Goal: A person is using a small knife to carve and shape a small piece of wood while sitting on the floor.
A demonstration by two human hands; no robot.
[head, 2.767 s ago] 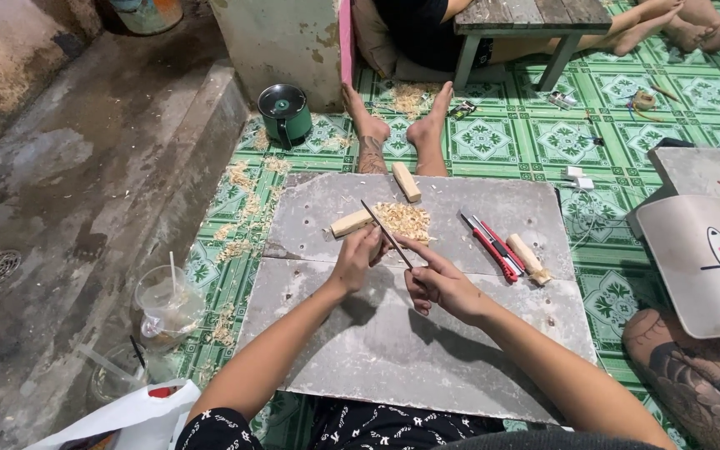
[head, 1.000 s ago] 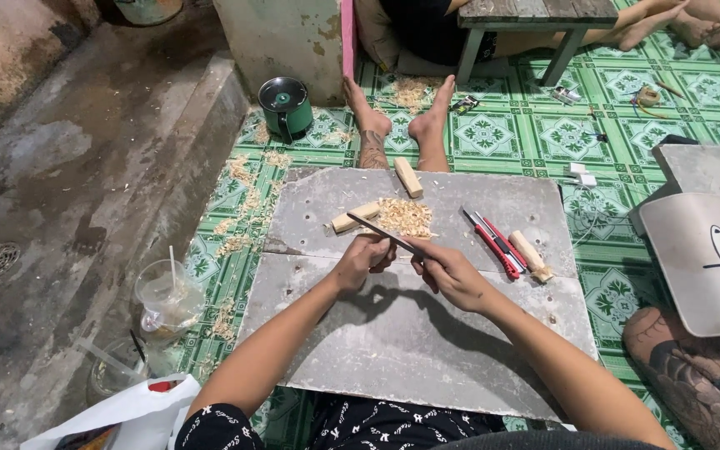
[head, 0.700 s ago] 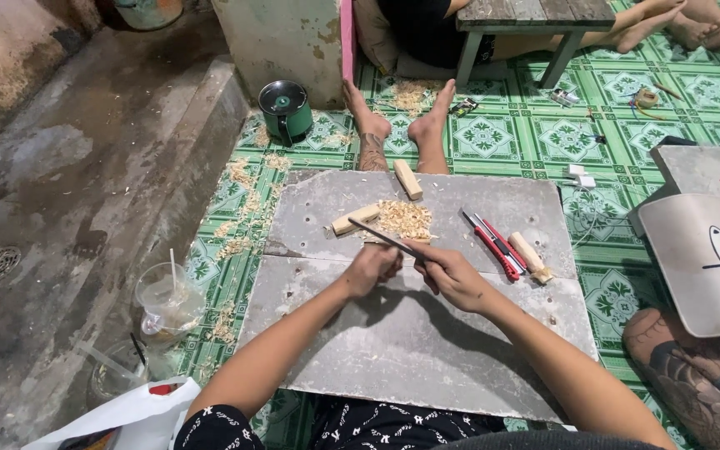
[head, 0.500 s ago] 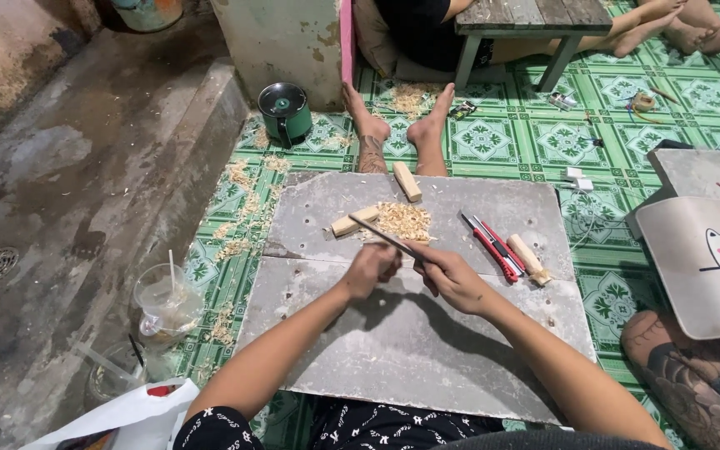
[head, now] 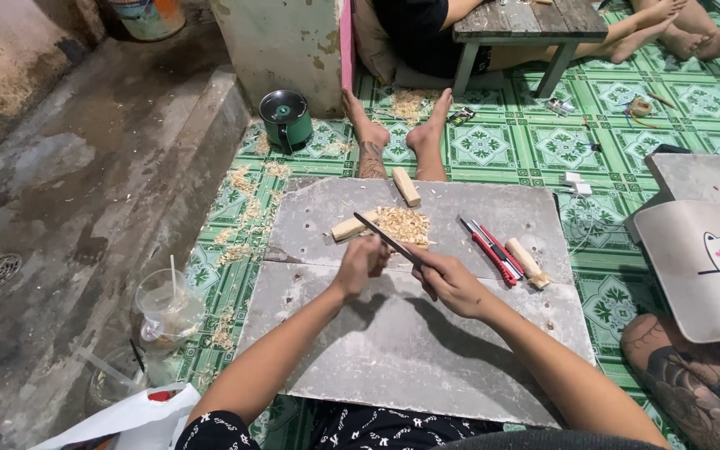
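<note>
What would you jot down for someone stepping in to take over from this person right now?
Left hand: closed around a small piece, mostly hidden in the fist.
Right hand: gripping a thin dark blade that points up and left over the left hand.
Both work above the grey board.
Done: a pile of pale shavings lies on the board, beside two wood blocks.
To the right lie red cutters and another wood piece.
Left: the piece in hand looks unfinished; how far along it is cannot be told.

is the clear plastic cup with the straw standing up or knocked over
Upright: the clear plastic cup stands on its base beside the grey board, open mouth up, straw poking out.
</note>
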